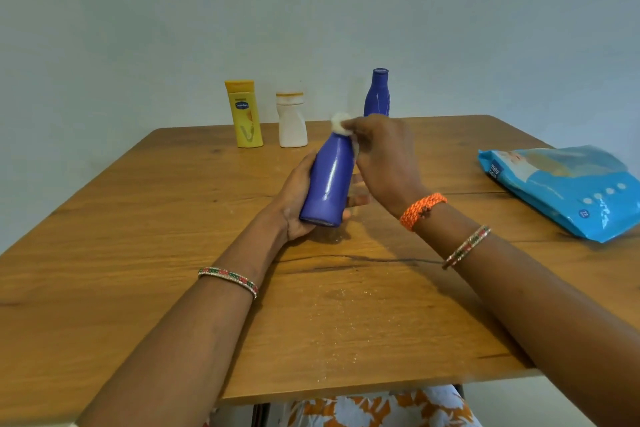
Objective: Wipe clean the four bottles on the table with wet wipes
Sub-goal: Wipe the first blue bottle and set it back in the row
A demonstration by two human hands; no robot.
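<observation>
- Left hand [294, 198] is gripping the purple bottle [329, 180] low, fingers curled round it, neck tilting away.
- Right hand [381, 156] is pinching the wet wipe [341, 123] against its cap.

Tabletop seen from head height

The tabletop [138, 253] is viewed close, forward and downward, toward a facing wall [311, 10].
</observation>
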